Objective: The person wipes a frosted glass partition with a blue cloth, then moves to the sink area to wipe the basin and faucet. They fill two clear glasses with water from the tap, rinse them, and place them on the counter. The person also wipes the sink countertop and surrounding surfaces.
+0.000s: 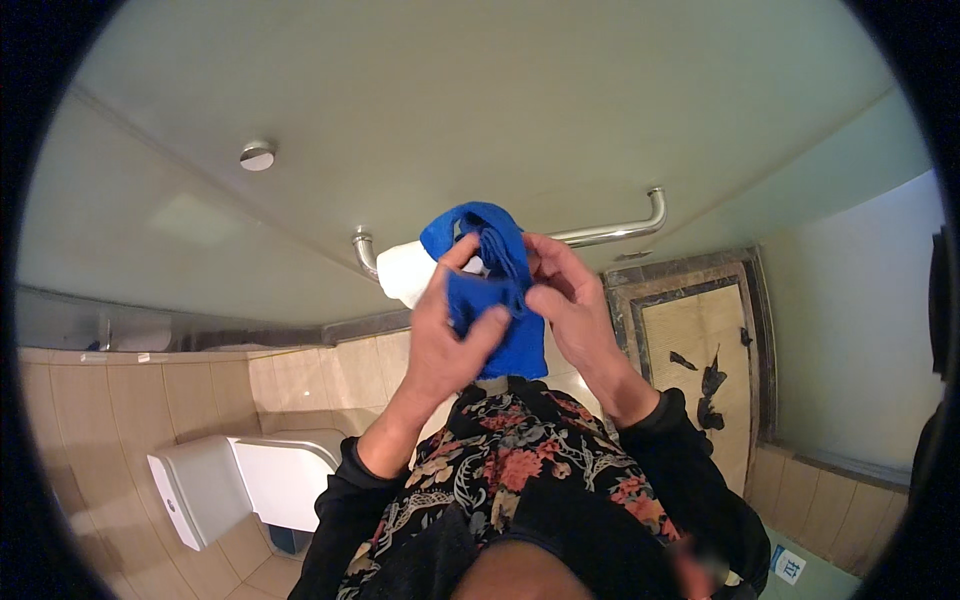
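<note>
In front of me, both hands hold a blue cloth (pixel 518 345) that is bunched and folded, with a loop of it standing up at the top. The fingers and thumb of my left hand (pixel 445 335) close on its left side. My right hand (pixel 575 305) pinches its right edge between thumb and fingers. Behind the cloth runs a shiny metal bar (pixel 612 232) with bent ends, fixed to a pale green panel. A white roll or wrapped cloth (pixel 403 274) sits at the bar's left part, just beside my left hand. The cloth hides the bar's middle.
A round metal knob (pixel 257 155) sticks out of the pale green panel (pixel 450 110) at the upper left. A white toilet (pixel 285 480) stands at the lower left by tan tiles. To the right lies a dark-framed tan panel (pixel 695 335) with black scraps on it.
</note>
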Demonstrator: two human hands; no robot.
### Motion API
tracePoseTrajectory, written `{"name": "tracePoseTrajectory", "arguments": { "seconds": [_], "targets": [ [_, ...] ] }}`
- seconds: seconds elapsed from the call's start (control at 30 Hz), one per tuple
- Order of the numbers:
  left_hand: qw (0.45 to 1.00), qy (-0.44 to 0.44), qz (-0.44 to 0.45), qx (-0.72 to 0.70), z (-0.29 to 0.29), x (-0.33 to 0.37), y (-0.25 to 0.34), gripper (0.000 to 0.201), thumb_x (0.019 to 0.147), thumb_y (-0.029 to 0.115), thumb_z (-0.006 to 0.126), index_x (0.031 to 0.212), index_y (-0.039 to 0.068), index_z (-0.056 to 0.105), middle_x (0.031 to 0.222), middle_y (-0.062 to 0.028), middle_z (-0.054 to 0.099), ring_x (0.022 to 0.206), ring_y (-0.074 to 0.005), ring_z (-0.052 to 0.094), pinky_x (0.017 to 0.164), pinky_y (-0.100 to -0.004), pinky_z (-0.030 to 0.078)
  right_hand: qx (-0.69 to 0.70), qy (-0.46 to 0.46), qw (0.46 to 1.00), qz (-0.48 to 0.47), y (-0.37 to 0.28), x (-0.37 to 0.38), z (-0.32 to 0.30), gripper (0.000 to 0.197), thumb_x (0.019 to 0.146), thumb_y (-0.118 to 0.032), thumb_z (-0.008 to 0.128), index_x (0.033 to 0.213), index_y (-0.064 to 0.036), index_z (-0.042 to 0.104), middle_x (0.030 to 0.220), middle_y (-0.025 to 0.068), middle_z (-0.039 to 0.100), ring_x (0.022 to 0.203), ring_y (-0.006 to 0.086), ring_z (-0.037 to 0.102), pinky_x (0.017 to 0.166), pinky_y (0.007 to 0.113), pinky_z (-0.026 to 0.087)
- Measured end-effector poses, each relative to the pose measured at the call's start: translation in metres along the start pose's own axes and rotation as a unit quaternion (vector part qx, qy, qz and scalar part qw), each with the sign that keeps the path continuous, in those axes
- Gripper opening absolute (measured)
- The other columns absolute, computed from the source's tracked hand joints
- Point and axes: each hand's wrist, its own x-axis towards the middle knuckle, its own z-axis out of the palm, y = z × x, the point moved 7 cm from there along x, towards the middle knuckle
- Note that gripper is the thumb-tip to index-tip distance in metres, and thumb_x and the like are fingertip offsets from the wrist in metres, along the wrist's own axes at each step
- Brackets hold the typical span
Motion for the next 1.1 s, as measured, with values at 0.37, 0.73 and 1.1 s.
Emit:
{"name": "tracePoseTrajectory", "arguments": {
  "seconds": [0.37,0.73,1.1],
  "targets": [
    [0.980,-0.042,0.183,0.069,-0.009,-0.018,-0.001,0.038,0.070,0.015,0.064,0.106,0.002,0.059,0.130,-0.0222,0.045,0.121,-0.0364,0.044,0.102,-0.0422,0.032,0.127,0.013,0.979,0.162,0.012,-0.009,0.000,0.042,0.080,-0.010,0.062,0.119,-0.0005,0.052,0.104,0.0074,0.062,0.090,0.0150,0.061,0.082,0.029,0.049],
    [0.987,-0.024,-0.041,-0.151,-0.048,0.029,-0.051,0.095,0.062,-0.003,0.069,0.142,0.010,0.021,0.144,-0.0161,0.028,0.131,-0.0293,0.032,0.101,-0.0401,0.033,0.075,-0.115,0.958,0.254,-0.002,-0.012,0.021,0.049,0.077,-0.010,0.058,0.123,0.0044,0.048,0.108,0.0114,0.061,0.092,0.0178,0.061,0.086,0.031,0.048],
    [0.975,-0.076,0.151,0.142,-0.025,0.012,-0.001,0.056,0.061,0.003,0.071,0.114,0.007,0.055,0.136,-0.0131,0.041,0.128,-0.0309,0.037,0.101,-0.0395,0.033,0.061,-0.065,0.957,0.276,-0.004,-0.003,0.014,0.040,0.082,-0.015,0.060,0.116,0.0047,0.052,0.099,0.0102,0.063,0.084,0.0163,0.062,0.076,0.029,0.052]
  ]
}}
